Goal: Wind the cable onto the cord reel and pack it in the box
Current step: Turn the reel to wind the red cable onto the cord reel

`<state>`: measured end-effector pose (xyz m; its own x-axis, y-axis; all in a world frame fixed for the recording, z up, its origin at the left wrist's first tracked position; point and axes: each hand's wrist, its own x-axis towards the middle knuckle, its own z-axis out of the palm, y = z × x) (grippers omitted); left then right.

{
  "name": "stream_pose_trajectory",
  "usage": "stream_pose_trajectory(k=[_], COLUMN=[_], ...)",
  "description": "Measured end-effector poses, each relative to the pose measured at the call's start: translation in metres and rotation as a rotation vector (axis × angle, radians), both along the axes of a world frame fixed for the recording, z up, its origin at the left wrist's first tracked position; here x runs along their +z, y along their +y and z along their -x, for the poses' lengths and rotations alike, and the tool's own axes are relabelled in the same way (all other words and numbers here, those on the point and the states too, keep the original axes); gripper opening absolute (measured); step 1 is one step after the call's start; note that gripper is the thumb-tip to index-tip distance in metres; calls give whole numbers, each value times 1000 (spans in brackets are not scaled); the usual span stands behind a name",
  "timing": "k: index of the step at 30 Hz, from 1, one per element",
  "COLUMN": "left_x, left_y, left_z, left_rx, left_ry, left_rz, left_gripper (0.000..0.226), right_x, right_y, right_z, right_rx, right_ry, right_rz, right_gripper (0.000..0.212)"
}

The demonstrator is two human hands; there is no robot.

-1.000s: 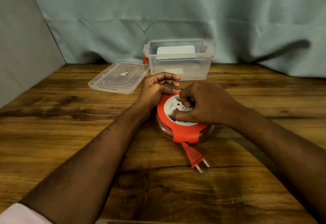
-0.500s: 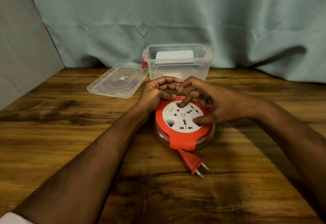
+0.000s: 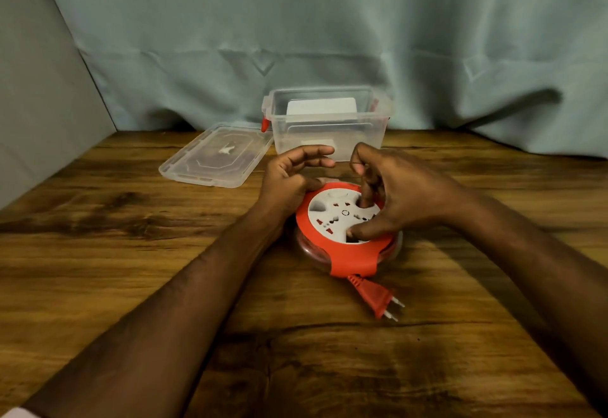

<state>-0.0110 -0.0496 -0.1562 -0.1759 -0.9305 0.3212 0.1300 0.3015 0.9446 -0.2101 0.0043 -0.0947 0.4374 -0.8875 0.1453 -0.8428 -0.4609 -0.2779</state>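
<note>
Fingers: right hand (image 3: 408, 200) pokes a finger and the thumb into recesses of the reel's white face; left hand (image 3: 289, 181) steadies the far-left rim with its thumb, fingers loosely curled above, grasping nothing.
Cord reel (image 3: 345, 230): flat on the table (image 3: 131, 269), centre.
Winding: nearly done; only the plug (image 3: 378, 299) trails out near.
Box (image 3: 329, 121): open, far of the reel; lid (image 3: 217, 154) to its left.
Left: lift the reel in, close.

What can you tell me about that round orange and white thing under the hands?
The cord reel lies flat on the wooden table: an orange plastic ring around a white socket face over a clear drum. Its orange plug sticks out in front. The right hand has fingers on the white face; the left hand touches the rim.
</note>
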Motion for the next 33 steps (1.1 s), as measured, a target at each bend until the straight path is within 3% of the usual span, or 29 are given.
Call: stream_pose_trajectory(k=[5, 11, 17, 22, 27, 30, 33], left_x=[0, 3, 1, 2, 0, -3, -1], left_y=[8, 15, 10, 7, 15, 25, 36], left_z=[7, 9, 4, 0, -3, -5, -4], left_rx=[164, 220, 176, 106, 47, -40, -141], left_ry=[-4, 5, -9, -189, -396, -617, -621], left_rz=[77, 53, 12, 62, 119, 234, 199], left_gripper=[47, 38, 33, 34, 36, 33, 31], right_x=[-4, -13, -18, -13, -31, -27, -22], right_y=[6, 16, 20, -1, -12, -10, -5], right_z=[-16, -32, -33, -10, -2, -2, -3], right_rx=[-174, -363, -242, -321, -295, -294, -251], right_ry=[58, 29, 44, -47, -204, -157, -81], right_rz=[167, 136, 270, 236, 4, 13, -21], right_gripper=[74, 84, 71, 46, 50, 56, 50])
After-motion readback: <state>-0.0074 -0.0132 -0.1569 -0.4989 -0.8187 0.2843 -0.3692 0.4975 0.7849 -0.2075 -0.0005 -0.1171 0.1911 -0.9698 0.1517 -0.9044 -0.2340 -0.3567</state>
